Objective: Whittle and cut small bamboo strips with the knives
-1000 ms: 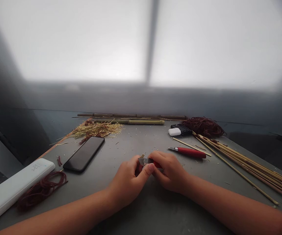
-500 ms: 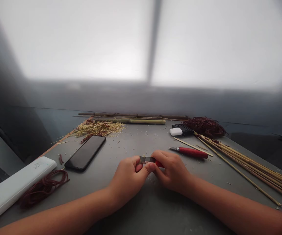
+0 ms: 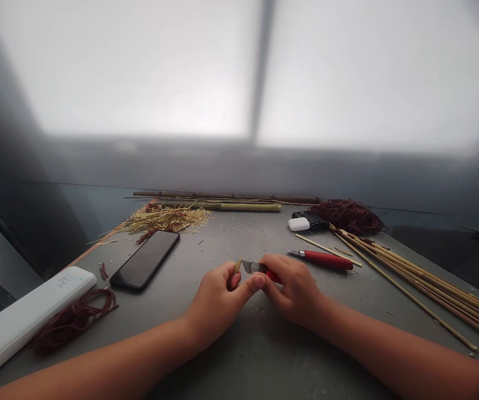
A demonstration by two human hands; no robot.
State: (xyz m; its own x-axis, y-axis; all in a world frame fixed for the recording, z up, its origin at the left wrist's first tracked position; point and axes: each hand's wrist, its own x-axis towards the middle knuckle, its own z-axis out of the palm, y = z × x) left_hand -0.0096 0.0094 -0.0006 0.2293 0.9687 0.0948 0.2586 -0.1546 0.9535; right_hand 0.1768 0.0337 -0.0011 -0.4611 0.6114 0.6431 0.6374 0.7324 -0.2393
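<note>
My left hand (image 3: 219, 297) is closed on a small piece of bamboo (image 3: 238, 265), whose pale tip sticks up past the fingers; most of it is hidden. Its thumb reaches out toward the other hand. In my right hand (image 3: 291, 286), the fingers wrap a red-handled utility knife (image 3: 252, 267), blade pointing left at the bamboo piece. A narrow gap shows between blade tip and bamboo. Beyond my right hand lies a red carving knife (image 3: 326, 259) beside a split bamboo strip (image 3: 306, 242).
At left are a white power bank (image 3: 26, 322), a coil of brown cord (image 3: 76, 319) and a black phone (image 3: 145, 261). Shavings (image 3: 172, 218) and bamboo poles (image 3: 243, 206) lie at the back. Bamboo sticks (image 3: 422, 280), a cord bundle (image 3: 347, 215) and a white case (image 3: 298, 224) are at right.
The knife blade has drawn slightly away from the bamboo piece, so more of the blade and the bamboo tip shows. Both hands stay in nearly the same place.
</note>
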